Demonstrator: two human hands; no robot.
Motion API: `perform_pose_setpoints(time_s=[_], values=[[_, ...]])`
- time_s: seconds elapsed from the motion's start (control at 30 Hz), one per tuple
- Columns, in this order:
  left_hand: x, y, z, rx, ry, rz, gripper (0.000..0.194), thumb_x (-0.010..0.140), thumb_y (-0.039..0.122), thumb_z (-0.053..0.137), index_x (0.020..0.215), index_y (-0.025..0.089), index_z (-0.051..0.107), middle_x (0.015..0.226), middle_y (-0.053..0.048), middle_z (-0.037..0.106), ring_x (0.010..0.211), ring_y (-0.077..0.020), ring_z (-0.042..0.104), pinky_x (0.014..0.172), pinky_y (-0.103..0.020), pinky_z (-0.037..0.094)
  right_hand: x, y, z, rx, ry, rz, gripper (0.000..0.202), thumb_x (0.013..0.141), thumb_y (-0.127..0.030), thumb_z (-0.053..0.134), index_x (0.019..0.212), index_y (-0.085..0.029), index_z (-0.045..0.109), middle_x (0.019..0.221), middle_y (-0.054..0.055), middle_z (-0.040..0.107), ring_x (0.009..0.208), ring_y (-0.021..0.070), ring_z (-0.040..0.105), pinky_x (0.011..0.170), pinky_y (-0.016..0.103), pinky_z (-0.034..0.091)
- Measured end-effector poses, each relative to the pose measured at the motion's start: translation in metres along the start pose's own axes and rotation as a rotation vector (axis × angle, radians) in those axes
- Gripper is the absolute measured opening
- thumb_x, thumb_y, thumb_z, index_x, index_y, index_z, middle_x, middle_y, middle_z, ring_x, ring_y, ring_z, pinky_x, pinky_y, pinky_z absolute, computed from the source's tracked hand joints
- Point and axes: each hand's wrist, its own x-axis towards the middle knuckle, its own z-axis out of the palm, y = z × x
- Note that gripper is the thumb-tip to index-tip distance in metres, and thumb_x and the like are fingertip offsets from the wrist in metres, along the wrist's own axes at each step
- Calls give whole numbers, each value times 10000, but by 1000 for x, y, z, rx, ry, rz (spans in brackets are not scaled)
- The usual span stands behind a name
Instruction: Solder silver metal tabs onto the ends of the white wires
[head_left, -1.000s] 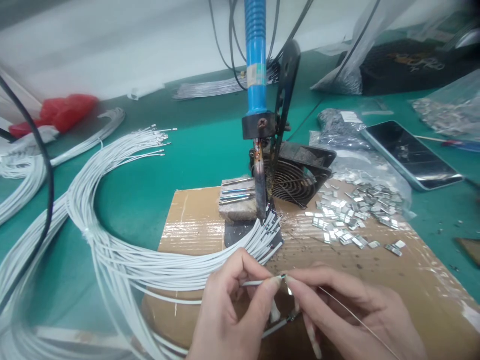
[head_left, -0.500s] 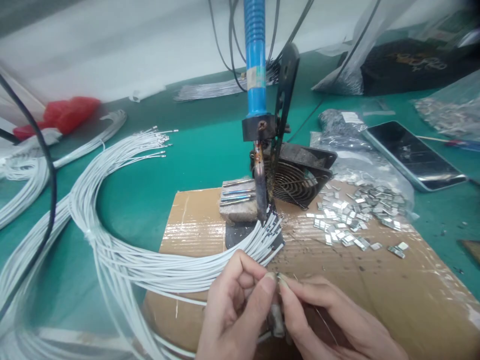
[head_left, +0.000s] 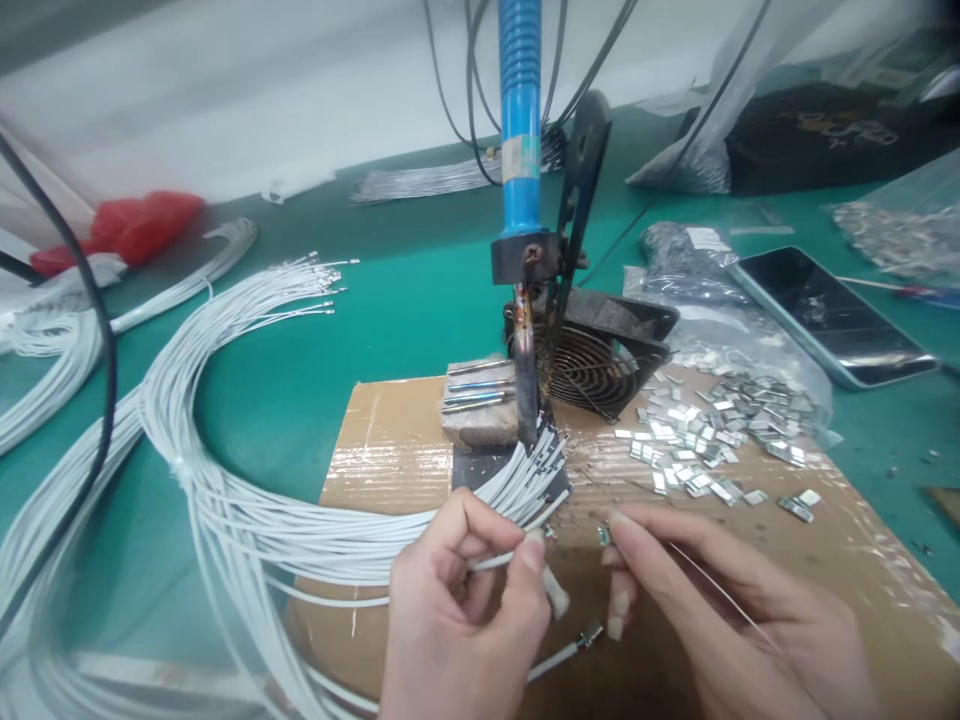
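Observation:
My left hand (head_left: 465, 610) pinches a white cable (head_left: 491, 563) near its end, where coloured wire tips show past the thumb. To its right, my right hand (head_left: 697, 590) holds a small metal connector (head_left: 604, 535) with a greenish face between thumb and fingertips. A thin silvery wire, like solder (head_left: 720, 585), also runs through this hand. Below and between the hands lies another white cable end with a metal connector (head_left: 589, 637) on it. Just beyond, a bundle of white cables (head_left: 315, 530) reaches under a blue-handled soldering iron (head_left: 520, 130), fixed tip down in a black clamp.
Loose metal connectors (head_left: 697, 470) are spread over the cardboard (head_left: 397, 430) on the right. Behind the iron's tip sits a small black fan (head_left: 600, 355). A phone (head_left: 832, 315) lies on a plastic bag at the right. More white cables (head_left: 247, 285) curve across the green mat at left.
My hands, together at the fingertips before, are now apart. The right hand has moved right with the connector, while the cable end in my left hand has come into sight.

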Motion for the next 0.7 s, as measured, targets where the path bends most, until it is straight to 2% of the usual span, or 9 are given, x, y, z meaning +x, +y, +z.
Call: perform_pose_setpoints(time_s=[0.13, 0.27, 0.33, 0.5, 0.7], values=[[1, -5, 0, -8, -9, 18, 214, 753, 308, 764, 640, 209, 612, 578, -5, 627, 512, -108, 440, 477, -219, 257, 7, 3, -5, 43, -116, 2, 156, 801, -418, 840, 779, -264, 843, 587, -1, 715, 479, 129, 675, 488, 143, 573], [-1, 7, 3, -36, 8, 5, 181, 685, 218, 791, 586, 207, 639, 657, -25, 722, 585, -137, 610, 544, -211, 448, 10, 3, -5, 99, -239, 44, 153, 832, -420, 830, 856, -274, 867, 664, 19, 752, 534, 148, 704, 525, 172, 598], [-3, 13, 5, -56, 18, 12, 168, 679, 191, 778, 569, 206, 652, 703, -28, 758, 612, -137, 661, 567, -199, 489, 10, 2, -4, 99, -247, 28, 138, 843, -408, 824, 861, -279, 871, 680, 17, 742, 558, 141, 702, 524, 158, 581], [-4, 14, 5, -65, 8, 48, 150, 660, 157, 775, 569, 204, 665, 721, -13, 766, 618, -115, 661, 539, -156, 478, 11, -1, -1, 53, -250, -21, 122, 830, -397, 827, 824, -286, 876, 723, 24, 755, 580, 142, 696, 492, 148, 550], [-4, 12, 5, -47, 18, 55, 144, 640, 126, 763, 574, 198, 658, 707, 18, 755, 601, -78, 643, 538, -104, 464, 12, -1, -4, -3, -308, -92, 96, 865, -353, 802, 900, -319, 885, 813, 10, 786, 696, 141, 750, 603, 114, 577]])
